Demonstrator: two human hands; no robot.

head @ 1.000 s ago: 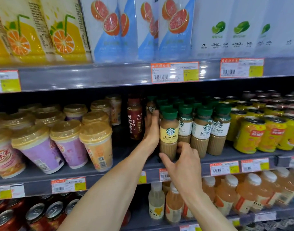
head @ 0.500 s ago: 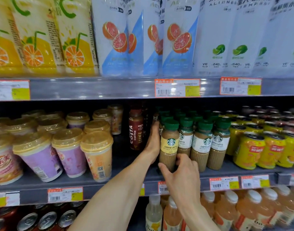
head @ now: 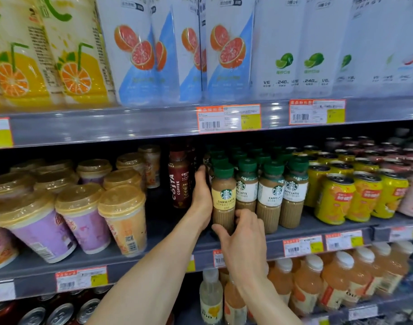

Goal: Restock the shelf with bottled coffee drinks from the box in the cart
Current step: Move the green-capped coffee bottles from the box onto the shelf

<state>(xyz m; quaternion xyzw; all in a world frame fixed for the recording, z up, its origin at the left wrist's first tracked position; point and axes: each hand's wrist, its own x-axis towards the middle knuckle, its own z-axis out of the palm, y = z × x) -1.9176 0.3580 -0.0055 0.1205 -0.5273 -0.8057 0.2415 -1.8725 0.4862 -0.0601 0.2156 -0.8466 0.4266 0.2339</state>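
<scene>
On the middle shelf [head: 247, 247] a cheese latte bottle [head: 223, 200] with a yellow label and green cap stands upright at the front left of several rows of green-capped coffee bottles [head: 271, 195]. My left hand [head: 202, 198] lies flat along its left side, fingertips reaching the bottle behind. My right hand [head: 244, 240] wraps thumb and fingers around its base from the front. The box and the cart are out of view.
A dark red Costa coffee bottle [head: 179, 181] stands just left of my left hand, with a gap in front of it. Lidded cups [head: 123, 216] fill the left side, yellow cans [head: 334, 198] the right. Tall cartons sit above, juice bottles [head: 304, 285] below.
The view has drifted, so the shelves sit slightly lower in frame. Both hands stay on the cheese latte bottle; my right hand has closed in around its base.
</scene>
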